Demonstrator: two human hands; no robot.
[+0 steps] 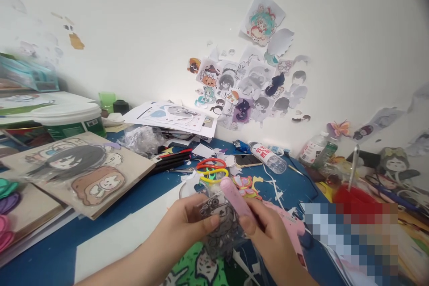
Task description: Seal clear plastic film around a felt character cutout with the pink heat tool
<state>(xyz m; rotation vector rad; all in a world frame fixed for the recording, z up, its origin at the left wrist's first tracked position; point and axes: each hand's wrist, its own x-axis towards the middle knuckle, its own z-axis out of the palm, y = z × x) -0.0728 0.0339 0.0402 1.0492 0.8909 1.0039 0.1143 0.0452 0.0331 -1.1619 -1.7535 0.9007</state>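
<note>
Near the front of the desk, my left hand (186,221) is closed on the left edge of a grey drawing in clear film (223,223), its thumb pressed on the front. My right hand (273,232) is wrapped round a pink round-ended stick-like tool (233,195), which lies over the drawing's upper right edge. Whether the tool touches the film I cannot tell. Beneath the hands is a green sheet with cartoon figures (192,263). Just beyond are red-handled scissors (212,164) and a yellow-handled pair (214,175). A pink flat piece (286,221) lies beside my right hand.
Boards with cartoon cutouts (134,187) and a white-lidded tub (67,114) stand left. Black pens (174,159), a phone (248,160) and a lying plastic bottle (270,158) are farther back. On the right stands a red cup (355,201). Paper scraps litter the blue desk (110,216).
</note>
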